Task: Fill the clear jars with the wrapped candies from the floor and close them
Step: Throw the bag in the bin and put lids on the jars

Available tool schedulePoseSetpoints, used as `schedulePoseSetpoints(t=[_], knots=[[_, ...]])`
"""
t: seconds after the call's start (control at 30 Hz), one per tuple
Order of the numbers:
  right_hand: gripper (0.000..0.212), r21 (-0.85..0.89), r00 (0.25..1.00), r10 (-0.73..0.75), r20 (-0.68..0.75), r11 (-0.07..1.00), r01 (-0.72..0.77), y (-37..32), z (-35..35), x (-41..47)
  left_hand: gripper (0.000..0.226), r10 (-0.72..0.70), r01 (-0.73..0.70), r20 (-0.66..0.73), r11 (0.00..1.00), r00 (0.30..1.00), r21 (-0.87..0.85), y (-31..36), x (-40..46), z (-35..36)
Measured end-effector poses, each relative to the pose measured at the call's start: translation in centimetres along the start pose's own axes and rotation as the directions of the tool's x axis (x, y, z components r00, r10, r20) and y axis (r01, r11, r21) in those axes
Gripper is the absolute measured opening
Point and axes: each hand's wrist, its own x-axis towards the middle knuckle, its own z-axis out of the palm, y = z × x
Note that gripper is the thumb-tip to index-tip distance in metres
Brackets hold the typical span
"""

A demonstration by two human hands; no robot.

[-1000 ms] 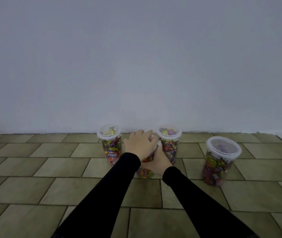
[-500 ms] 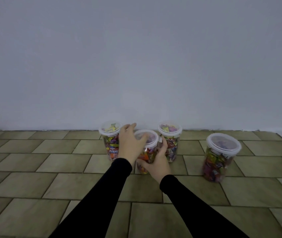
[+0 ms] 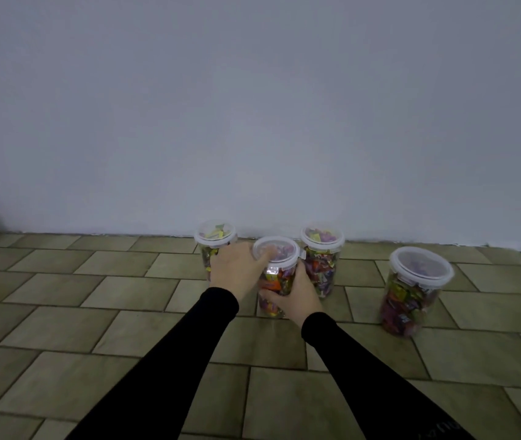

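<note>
Two black sleeves reach forward over the tiled floor, whose nearest rows of tan tiles lie bare on both sides of the arms. The right hand wraps the lower body of the middle jar, thumb and fingers curled round its clear wall, so its grip is closed on the jar. The left hand holds the same jar higher up, fingers bent round the rim of its lid; this lid sits on the jar, and wrapped candies show through the wall. The jar stands on the floor, hemmed in: the left jar is just behind the left hand and partly hidden by it, and the right-hand neighbour jar stands just beside, its wall close to the right hand's fingers. Both are lidded and full of candies. A larger lidded jar stands well apart to the right, with bare tiles between. Behind the row, the floor ends at a plain pale wall; the rear two jars stand near its base.
</note>
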Motion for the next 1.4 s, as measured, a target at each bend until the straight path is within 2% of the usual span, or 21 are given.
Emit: schedulePoseSetpoints(t=[0.07,0.13,0.2,0.27,0.4,0.5,0.57,0.73,0.8,0.87,0.93,1.0,1.03,1.1,1.13,1.2,1.27,1.33,1.4], knots=[[0.095,-0.013,1.0,-0.015,0.011,1.0,0.015,-0.3,-0.3,0.0,0.078,0.141,-0.142,0.024,0.987,0.99,0.079,-0.2,0.0,-0.6],[0.096,-0.03,1.0,-0.017,0.012,0.999,0.018,-0.4,-0.3,0.0,0.085,0.19,-0.195,0.113,0.98,0.975,0.036,-0.5,0.0,-0.7],[0.095,-0.038,1.0,-0.002,0.012,0.999,0.002,-0.4,-0.3,-0.1,0.075,0.146,-0.14,0.118,0.988,0.982,-0.063,-0.5,-0.3,-0.1],[0.096,-0.05,1.0,0.015,0.002,0.999,-0.015,-0.6,-0.4,0.0,0.073,0.118,-0.114,0.068,0.992,0.991,-0.062,-0.4,-0.6,0.5],[0.096,-0.071,1.0,0.027,0.008,0.997,-0.027,-0.8,-0.5,0.2,0.072,0.12,-0.125,0.041,0.98,0.992,0.156,0.0,-0.4,0.5],[0.096,-0.115,0.999,0.049,-0.001,0.992,-0.049,-1.1,-0.1,0.0,0.082,0.042,-0.037,-0.019,0.973,0.999,0.228,1.9,-0.2,0.3],[0.099,-0.116,0.996,0.087,-0.027,0.989,-0.09,-1.2,0.5,-0.2,0.087,-0.025,0.022,0.007,0.964,1.0,0.265,3.3,0.0,0.7],[0.057,-0.162,0.993,0.108,-0.055,0.98,-0.116,-1.4,0.9,-0.7,0.075,-0.131,0.128,0.007,0.978,0.991,0.163,4.8,0.1,2.4],[0.05,-0.17,0.992,0.106,-0.072,0.979,-0.117,-1.6,0.8,-0.9,0.075,-0.156,0.154,0.003,0.977,0.988,0.144,5.0,-0.3,2.8],[0.057,-0.135,0.993,0.109,-0.05,0.984,-0.115,-1.8,0.6,-0.9,0.077,-0.17,0.163,0.037,0.977,0.985,0.14,4.8,-0.1,2.6],[0.076,-0.078,0.989,0.146,0.016,0.986,-0.144,-2.2,0.2,-1.0,0.077,-0.148,0.139,0.07,0.983,0.986,0.122,4.0,0.1,2.0],[0.087,-0.18,0.98,0.188,0.064,0.968,-0.174,-2.8,-0.3,-1.0,0.078,-0.102,0.094,0.085,0.992,0.991,0.085,2.7,0.0,1.1],[0.08,-0.296,0.977,0.199,0.08,0.94,-0.167,-3.2,-0.7,-1.0,0.078,-0.067,0.061,0.083,0.995,0.994,0.077,1.9,-0.1,0.8],[0.038,-0.571,0.979,0.187,0.081,0.814,-0.108,-4.7,-1.9,-1.1,0.075,0.052,-0.055,0.049,0.997,0.997,0.059,0.5,-0.4,0.5],[0.024,-0.656,0.985,0.159,0.063,0.751,-0.08,-5.6,-2.6,-1.1,0.071,0.138,-0.139,0.024,0.99,0.99,0.035,-0.1,-0.4,0.5],[0.024,-0.727,0.998,0.053,0.012,0.686,-0.028,-7.3,-3.9,-0.5,0.068,0.316,-0.317,0.029,0.948,0.948,0.019,-1.1,-0.4,0.6],[0.025,-0.815,0.996,-0.08,-0.034,0.579,0.019,-8.5,-4.8,0.5,0.076,0.449,-0.455,0.079,0.881,0.89,0.127,-1.6,-0.2,1.0],[0.029,-0.908,0.988,-0.149,-0.047,0.418,0.02,-8.9,-5.3,1.3,0.08,0.484,-0.489,0.08,0.849,0.872,0.201,-1.7,-0.2,1.6],[0.041,-0.937,0.995,-0.094,-0.042,0.35,-0.007,-7.7,-5.5,2.0,0.083,0.485,-0.485,0.057,0.848,0.873,0.213,-1.8,-0.2,2.1]])
